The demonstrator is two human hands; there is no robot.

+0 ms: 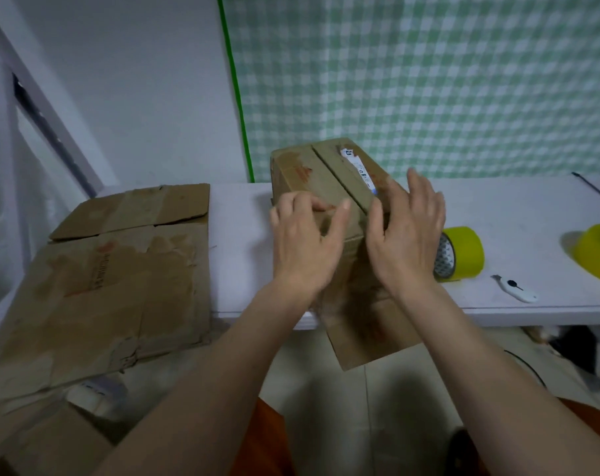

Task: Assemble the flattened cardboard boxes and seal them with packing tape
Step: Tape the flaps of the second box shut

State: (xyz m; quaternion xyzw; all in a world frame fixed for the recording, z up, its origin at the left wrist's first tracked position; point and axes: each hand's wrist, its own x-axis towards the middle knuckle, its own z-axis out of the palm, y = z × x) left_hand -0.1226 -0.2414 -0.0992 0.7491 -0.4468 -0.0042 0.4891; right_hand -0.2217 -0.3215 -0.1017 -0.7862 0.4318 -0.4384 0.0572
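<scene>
A small brown cardboard box (320, 173) stands on the white table (243, 242), its two top flaps folded shut with a seam between them and a torn white label on the right flap. My left hand (303, 242) rests on the left flap near the front edge, fingers slightly bent. My right hand (406, 235) lies on the right flap with fingers straight. A lower flap (370, 338) hangs out over the table's front edge. A yellow tape roll (461, 254) stands just right of my right hand.
Flattened cardboard boxes (99, 286) lie stacked at the table's left end, overhanging the front edge. A second yellow tape roll (599, 252) sits at the far right. A white box cutter (513, 288) lies between the rolls. A green checked curtain (429, 80) hangs behind.
</scene>
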